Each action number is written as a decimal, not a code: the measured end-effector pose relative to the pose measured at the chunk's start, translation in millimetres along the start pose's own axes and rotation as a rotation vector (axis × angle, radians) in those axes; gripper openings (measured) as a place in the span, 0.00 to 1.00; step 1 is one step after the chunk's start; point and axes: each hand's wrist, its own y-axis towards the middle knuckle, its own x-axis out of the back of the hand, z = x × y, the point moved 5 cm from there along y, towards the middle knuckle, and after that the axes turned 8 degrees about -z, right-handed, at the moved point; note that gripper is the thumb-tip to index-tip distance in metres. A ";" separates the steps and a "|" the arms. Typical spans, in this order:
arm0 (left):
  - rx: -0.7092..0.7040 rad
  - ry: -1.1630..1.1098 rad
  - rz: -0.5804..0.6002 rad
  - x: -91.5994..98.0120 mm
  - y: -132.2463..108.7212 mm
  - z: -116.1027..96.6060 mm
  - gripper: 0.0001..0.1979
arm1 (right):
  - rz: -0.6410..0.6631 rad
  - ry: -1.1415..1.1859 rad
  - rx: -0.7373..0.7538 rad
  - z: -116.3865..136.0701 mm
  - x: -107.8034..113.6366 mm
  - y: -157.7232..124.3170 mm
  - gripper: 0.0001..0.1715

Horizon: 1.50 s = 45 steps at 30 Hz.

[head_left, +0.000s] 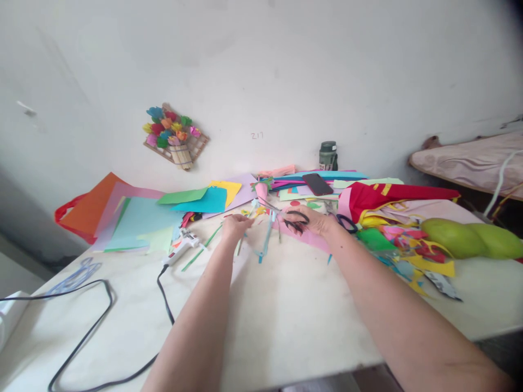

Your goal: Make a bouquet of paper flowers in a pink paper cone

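Gripping the scissors (pixel 300 213) by their black handles, apparently to steer the blades, the right hand (pixel 314 219) hangs over the counter (pixel 306 326), the blades angled toward a pink roll (pixel 261 191). The left hand (pixel 237 225), fingers bunched, is near a green strip (pixel 202 247); whether it pinches anything, I cannot tell. Beside the strip lies a glue gun (pixel 182 247), presumably for easy reach.

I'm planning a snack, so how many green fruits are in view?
2: the left fruit lies beside the scraps at the table's right, and the right fruit is next to it, near the picture's edge. More could be hidden under the scraps.
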 end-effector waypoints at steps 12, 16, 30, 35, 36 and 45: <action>-0.034 0.656 -0.035 14.4 -0.8 10.4 0.12 | 0.042 -0.039 -0.038 -15.2 -13.6 8.3 0.20; -0.148 0.729 -0.039 10.4 -5.9 1.2 0.11 | 0.028 -0.020 -0.019 -13.7 -13.3 8.4 0.22; -0.191 0.662 -0.107 13.8 4.7 4.5 0.09 | 0.005 0.007 -0.055 -21.7 -13.4 12.8 0.19; -0.178 0.545 -0.124 16.2 9.3 8.3 0.10 | -0.004 0.028 -0.068 -22.8 -13.2 12.5 0.18; -0.169 0.526 -0.129 17.9 9.7 8.7 0.12 | -0.011 0.031 -0.068 -22.1 -13.2 12.0 0.18; -0.059 0.186 -0.145 28.3 14.3 15.4 0.11 | -0.036 0.032 -0.094 -20.7 -17.4 10.5 0.15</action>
